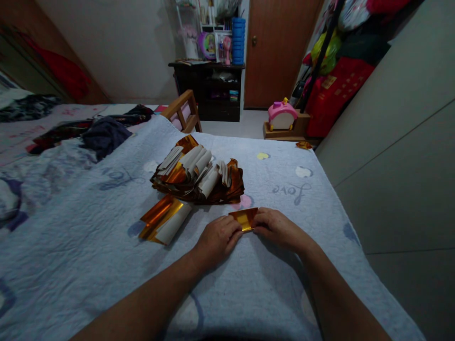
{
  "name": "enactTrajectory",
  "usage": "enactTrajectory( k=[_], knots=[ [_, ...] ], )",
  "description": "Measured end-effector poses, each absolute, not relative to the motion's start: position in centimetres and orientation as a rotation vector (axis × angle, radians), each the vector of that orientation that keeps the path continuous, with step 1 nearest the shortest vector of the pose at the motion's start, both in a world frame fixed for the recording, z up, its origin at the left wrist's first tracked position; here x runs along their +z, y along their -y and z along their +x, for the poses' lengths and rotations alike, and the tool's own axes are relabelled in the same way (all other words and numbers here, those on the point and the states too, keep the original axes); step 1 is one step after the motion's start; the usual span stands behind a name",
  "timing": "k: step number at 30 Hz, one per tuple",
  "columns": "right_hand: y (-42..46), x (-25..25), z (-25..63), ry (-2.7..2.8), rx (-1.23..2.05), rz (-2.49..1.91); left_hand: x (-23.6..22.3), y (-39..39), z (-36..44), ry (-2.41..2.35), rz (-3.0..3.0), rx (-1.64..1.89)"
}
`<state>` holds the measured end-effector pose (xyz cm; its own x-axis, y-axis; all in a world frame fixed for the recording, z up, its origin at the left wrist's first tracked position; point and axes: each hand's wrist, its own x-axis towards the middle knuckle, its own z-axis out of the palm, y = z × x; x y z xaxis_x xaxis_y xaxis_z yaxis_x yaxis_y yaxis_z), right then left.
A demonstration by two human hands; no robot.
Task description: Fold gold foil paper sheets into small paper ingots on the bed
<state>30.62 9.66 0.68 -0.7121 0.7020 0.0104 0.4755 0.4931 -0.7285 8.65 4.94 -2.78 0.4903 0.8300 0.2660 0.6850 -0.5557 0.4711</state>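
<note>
Bare forearms point(152, 296) were stretched over the blue bedspread point(273, 293), where a gold foil sheet point(245, 220) was pinched at opposite ends by the left hand point(216, 239) and right hand point(280, 228), apparently light, slick, easily creased, best gripped by its edges.

"How's my feed lighting?"

"Dim and cool. I see soft shadows beneath both forearms point(142, 293) and bright glare on the gold foil point(245, 220)."

"Edges?"

"Stretched by my wide lens, corners darker, background slightly soft."
</note>
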Motion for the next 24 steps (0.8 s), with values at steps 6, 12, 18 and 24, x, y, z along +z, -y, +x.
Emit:
enactTrajectory(
  k=[6, 12, 18, 24],
  knots=[
    [-9.6, 0.8, 30.7, 2.445, 1.050, -1.051, -2.3, -5.0, 8.6, -1.289, 2.361, 0.669],
    [-9.5, 1.3, 30.5, 2.417, 1.095, -1.015, -1.9, -4.8, 8.5, -1.242, 2.329, 0.665],
    [-9.5, 0.9, 30.8, 2.385, 0.962, -1.148, -1.3, -5.0, 8.3, -1.256, 2.211, 0.959],
    [-9.5, 1.0, 30.8, 2.115, 1.117, -1.086, -0.8, -5.0, 8.3, -1.228, 1.743, 0.983]
  ],
)
